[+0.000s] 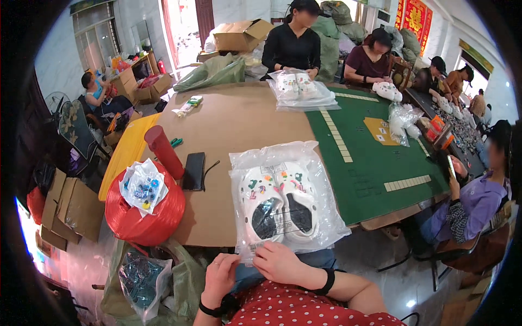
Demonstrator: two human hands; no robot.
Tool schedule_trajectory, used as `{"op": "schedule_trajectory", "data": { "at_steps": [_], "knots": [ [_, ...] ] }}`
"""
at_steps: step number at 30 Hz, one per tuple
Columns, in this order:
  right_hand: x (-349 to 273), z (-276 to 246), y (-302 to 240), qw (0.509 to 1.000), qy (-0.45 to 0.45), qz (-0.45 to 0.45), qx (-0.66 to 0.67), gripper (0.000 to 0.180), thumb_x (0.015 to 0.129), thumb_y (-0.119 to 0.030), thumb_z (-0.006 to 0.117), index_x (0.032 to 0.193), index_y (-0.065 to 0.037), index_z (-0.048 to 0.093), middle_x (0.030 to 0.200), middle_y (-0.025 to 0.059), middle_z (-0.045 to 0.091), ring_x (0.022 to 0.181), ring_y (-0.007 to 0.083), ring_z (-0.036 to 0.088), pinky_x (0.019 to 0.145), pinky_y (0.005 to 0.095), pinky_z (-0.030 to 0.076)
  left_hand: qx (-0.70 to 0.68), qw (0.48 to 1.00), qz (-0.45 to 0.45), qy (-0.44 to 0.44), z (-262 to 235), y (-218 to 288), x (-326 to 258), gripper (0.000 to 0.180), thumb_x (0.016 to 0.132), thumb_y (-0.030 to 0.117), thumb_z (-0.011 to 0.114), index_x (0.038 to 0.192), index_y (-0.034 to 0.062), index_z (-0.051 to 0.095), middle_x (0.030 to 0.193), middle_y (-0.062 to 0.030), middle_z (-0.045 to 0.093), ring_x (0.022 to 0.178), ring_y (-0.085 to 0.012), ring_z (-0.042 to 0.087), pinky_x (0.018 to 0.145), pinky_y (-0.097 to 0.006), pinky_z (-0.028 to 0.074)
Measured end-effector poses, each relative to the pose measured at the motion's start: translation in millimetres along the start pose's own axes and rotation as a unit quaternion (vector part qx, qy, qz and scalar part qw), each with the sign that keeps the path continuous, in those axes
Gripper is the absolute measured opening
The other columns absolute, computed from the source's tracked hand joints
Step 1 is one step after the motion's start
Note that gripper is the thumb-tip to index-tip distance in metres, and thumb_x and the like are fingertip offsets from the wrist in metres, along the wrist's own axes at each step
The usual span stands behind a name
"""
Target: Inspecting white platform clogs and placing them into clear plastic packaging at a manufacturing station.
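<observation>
Clear plastic bag (283,195) with pair of white clogs (278,204): flat on brown table (239,125), near edge | right hand (283,262): at 6 o'clock of bag, fingers pinched on bag's lower edge | left hand (220,277): at 7 o'clock, fingers curled, touching bag corner, grip cannot be told | red twine spool (144,209): at 9 o'clock

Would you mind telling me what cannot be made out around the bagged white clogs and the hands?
- Head view: near edge of the clear bag, covered by the right hand.
- Left hand: fingertips at the bag's corner; grip unclear.
- Charms on the clogs: too small.
</observation>
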State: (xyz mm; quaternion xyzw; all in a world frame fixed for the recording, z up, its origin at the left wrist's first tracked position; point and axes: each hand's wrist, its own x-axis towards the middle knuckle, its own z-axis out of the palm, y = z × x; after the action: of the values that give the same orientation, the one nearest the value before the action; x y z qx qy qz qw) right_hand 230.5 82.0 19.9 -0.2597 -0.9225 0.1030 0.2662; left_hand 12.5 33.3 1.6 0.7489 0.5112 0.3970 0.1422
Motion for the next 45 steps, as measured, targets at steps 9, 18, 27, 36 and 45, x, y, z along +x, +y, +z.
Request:
{"op": "schedule_trajectory", "data": {
  "at_steps": [9,18,27,36,45],
  "knots": [
    [-54.6,-47.5,36.7,0.995,-0.022,0.027,-0.093,0.017,0.077,-0.017,0.070,0.089,-0.011,0.060,0.097,0.0055,0.058,0.093,0.0271,0.057,0.077,0.0392,0.049,0.099,0.991,0.022,0.085,-9.2,-10.7,13.9,0.016,0.081,-0.004,0.067,0.095,0.0041,0.063,0.089,-0.0122,0.063,0.087,-0.0359,0.059,0.077,-0.044,0.048],
    [-98.4,-95.1,55.3,0.987,-0.007,0.101,-0.125,0.018,0.081,-0.020,0.075,0.089,-0.011,0.063,0.097,0.0053,0.059,0.095,0.0277,0.058,0.082,0.0406,0.048,0.097,0.994,0.020,0.048,-14.8,-9.3,23.1,0.025,0.076,0.001,0.073,0.099,0.0048,0.066,0.094,-0.0116,0.063,0.092,-0.0362,0.058,0.083,-0.046,0.048],
    [-127.3,-116.3,67.3,0.980,0.035,0.169,-0.104,0.030,0.073,-0.019,0.082,0.097,-0.011,0.065,0.102,0.0061,0.061,0.101,0.0294,0.059,0.087,0.0421,0.048,0.042,0.980,0.168,-0.096,3.9,62.9,49.2,0.036,0.074,0.020,0.083,0.106,0.0110,0.070,0.107,-0.0068,0.063,0.106,-0.0310,0.057,0.090,-0.042,0.049],
    [-122.6,-110.8,65.5,0.983,0.078,0.152,-0.073,0.020,0.072,-0.014,0.080,0.085,-0.012,0.065,0.093,0.0025,0.063,0.093,0.0261,0.062,0.082,0.0388,0.049,0.006,0.959,0.241,-0.147,103.9,91.3,77.2,0.037,0.076,0.018,0.081,0.110,0.0090,0.069,0.101,-0.0063,0.064,0.103,-0.0293,0.059,0.091,-0.040,0.049],
    [-120.2,-114.0,66.9,0.985,0.092,0.138,-0.050,0.020,0.069,-0.011,0.081,0.080,-0.011,0.064,0.093,0.0019,0.064,0.092,0.0257,0.062,0.082,0.0395,0.049,0.035,0.972,0.229,-0.045,101.4,77.0,64.5,0.019,0.077,0.010,0.078,0.095,0.0128,0.072,0.097,-0.0032,0.062,0.102,-0.0276,0.059,0.090,-0.039,0.048]
  ]
}}
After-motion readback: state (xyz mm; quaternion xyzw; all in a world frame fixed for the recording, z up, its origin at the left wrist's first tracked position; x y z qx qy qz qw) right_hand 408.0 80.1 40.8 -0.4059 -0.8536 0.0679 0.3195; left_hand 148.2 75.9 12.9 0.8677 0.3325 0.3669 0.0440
